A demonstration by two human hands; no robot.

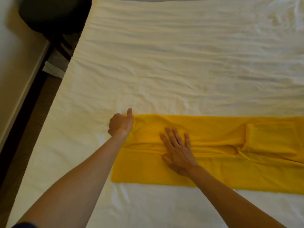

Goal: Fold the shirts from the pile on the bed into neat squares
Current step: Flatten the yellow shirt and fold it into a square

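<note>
shirt: yellow shirt (213,162) is lying flat on the bed (164,63), near my edge, already folded into a long band running left to right; its right end is running out of frame.
sleeve: one sleeve (269,135) is lying folded over the band at the right, with creases bunching just below it.
left hand: my left hand (120,124) is sitting at the band's far-left corner, fingers curled, thumb sticking up past the far edge. It's gripping the bunched corner of the shirt; fabric is puckering right beside the wrist.
right hand: my right hand (178,150) is lying flat on the middle of the left half, fingers straight and spread, pointing away from me. It's pressing the cloth down, not gripping anything. A lengthwise crease is running under the palm.
spacing: the hands are sitting near each other, not touching, both on the shirt's left part.
bed: white sheet is wrinkling all over, more at the far right.
left of bed: a dark gap is showing along the bed's side, with a dark round object (54,15) at top left; can't tell what it is.
arms: both forearms are bare; a bit of dark blue sleeve (24,225) is showing at bottom left.
</note>
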